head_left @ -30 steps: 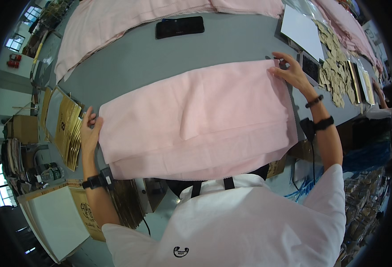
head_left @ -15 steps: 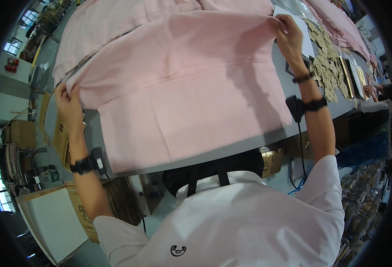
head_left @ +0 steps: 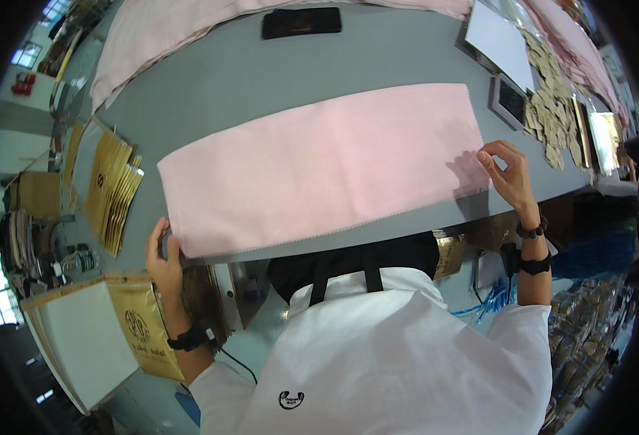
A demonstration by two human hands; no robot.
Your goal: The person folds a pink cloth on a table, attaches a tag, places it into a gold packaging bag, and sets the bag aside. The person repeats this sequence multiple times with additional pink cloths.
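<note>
A pink cloth (head_left: pixel 327 170), folded into a long band with a zigzag-cut near edge, lies flat on the grey table (head_left: pixel 261 87) before me. My left hand (head_left: pixel 165 268) is at its near left corner, thumb and fingers apart, the thumb close beside the cloth's edge. Over the right edge hovers my right hand (head_left: pixel 509 177), casting a shadow on the fabric. Its thumb and forefinger tips meet, with no cloth visibly lifted between them.
A black phone (head_left: pixel 301 23) lies at the back by more pink cloth (head_left: pixel 167 32). Golden packets (head_left: pixel 109 192) are stacked at left. On the right are a small dark-faced device (head_left: pixel 509 101), a white sheet (head_left: pixel 499 43), many beige tags (head_left: pixel 551 109) and another person's hand (head_left: pixel 629 168).
The pink cloth's raised far part has come down toward me, making a narrower band and uncovering the phone and table. Both hands have moved nearer, and the cloth has left their grasp.
</note>
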